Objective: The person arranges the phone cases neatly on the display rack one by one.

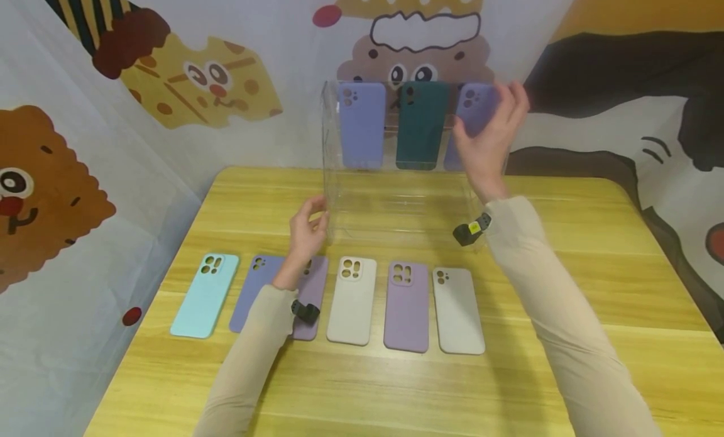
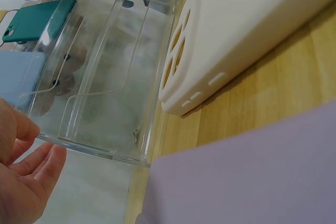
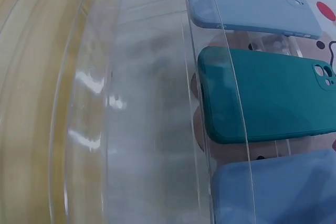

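A clear acrylic display rack [image 1: 404,204] stands at the back of the table. Three phone cases lean in its upper tier: a periwinkle one [image 1: 363,132] at left, a dark green one [image 1: 421,129] in the middle and another periwinkle phone case [image 1: 478,107] at right. My right hand [image 1: 491,144] holds this last case across its width, thumb on the left edge and fingers at the right. With my left hand [image 1: 308,231] I pinch the rack's left side panel; in the left wrist view, its edge lies between thumb and fingers [image 2: 50,166].
Several phone cases lie in a row before the rack: turquoise [image 1: 206,298], periwinkle [image 1: 251,298], purple partly under my left wrist, cream [image 1: 352,305], purple [image 1: 406,311] and off-white [image 1: 459,314]. A cartoon-printed cloth [image 1: 300,135] hangs behind the wooden table [image 1: 362,393].
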Motion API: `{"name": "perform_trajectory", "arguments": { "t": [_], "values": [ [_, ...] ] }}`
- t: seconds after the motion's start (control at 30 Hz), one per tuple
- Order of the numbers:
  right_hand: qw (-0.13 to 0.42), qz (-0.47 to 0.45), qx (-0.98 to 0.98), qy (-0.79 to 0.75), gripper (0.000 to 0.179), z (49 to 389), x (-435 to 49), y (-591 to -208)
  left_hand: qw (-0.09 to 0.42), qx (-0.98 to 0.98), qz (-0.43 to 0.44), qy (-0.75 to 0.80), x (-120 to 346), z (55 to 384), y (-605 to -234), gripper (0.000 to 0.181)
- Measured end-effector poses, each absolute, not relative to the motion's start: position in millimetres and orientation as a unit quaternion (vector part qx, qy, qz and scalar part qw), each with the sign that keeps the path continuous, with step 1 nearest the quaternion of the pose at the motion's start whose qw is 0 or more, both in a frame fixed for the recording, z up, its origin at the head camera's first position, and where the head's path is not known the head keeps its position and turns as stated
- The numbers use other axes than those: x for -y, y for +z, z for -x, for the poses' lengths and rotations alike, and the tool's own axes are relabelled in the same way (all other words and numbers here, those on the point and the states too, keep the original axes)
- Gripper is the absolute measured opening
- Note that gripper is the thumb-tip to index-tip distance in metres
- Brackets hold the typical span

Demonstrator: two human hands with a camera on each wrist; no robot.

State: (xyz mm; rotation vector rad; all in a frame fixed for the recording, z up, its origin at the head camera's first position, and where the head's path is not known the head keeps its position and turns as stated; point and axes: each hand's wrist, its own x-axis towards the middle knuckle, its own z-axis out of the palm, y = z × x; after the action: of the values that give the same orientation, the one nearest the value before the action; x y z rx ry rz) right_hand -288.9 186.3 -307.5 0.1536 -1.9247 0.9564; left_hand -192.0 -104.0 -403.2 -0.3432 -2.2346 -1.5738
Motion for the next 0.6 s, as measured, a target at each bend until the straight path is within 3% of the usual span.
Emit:
{"name": "perform_trajectory", "arguments": {
  "t": [0.3,0.6],
  "values": [
    [0.449,-0.075,0.79,0.411,0.057,272,-191,-309,0.202,0.79,0.123,-0.567,111,212,-435,0.031],
    [0.41,-0.077,0.813,0.407,0.058,251,-192,-319,0.197,0.791,0.118,-0.567,113,213,-437,0.031]
  ]
}}
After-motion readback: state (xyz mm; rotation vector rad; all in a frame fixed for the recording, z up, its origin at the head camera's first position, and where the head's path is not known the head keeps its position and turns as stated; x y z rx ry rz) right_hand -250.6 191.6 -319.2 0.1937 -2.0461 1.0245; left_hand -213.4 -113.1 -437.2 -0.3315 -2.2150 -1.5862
